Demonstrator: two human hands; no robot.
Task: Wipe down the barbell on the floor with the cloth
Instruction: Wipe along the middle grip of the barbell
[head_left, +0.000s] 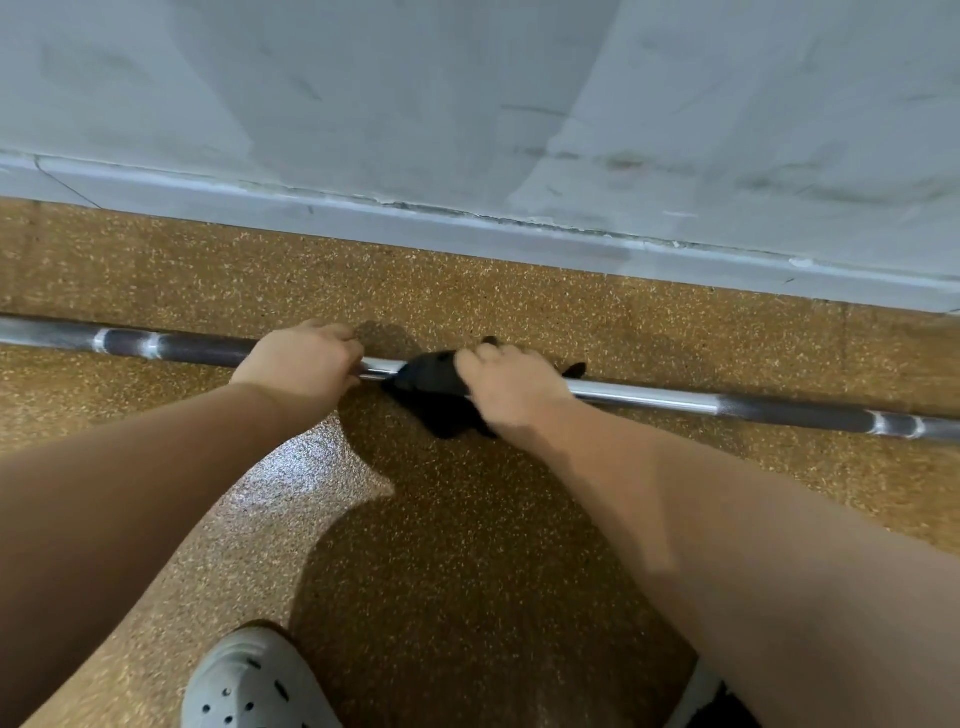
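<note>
- The barbell (639, 391) lies on the speckled floor (467, 519), parallel to the wall (467, 104) beyond both hands
- The left hand (304, 361) is clenched round the bar, steadying it just to the left of the cloth
- The right hand (506, 384) presses the black cloth (431, 387) wrapped over the smooth middle of the bar, fingers closed on it
- Wiping appears to be under way at mid-bar; the knurled stretches to either side of the hands look still to do
- Next the cloth likely needs sliding along the bar away from the left hand, grip kept firm so the bar does not roll

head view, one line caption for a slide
Left hand steadies the barbell while right hand wipes it with a black cloth.
</note>
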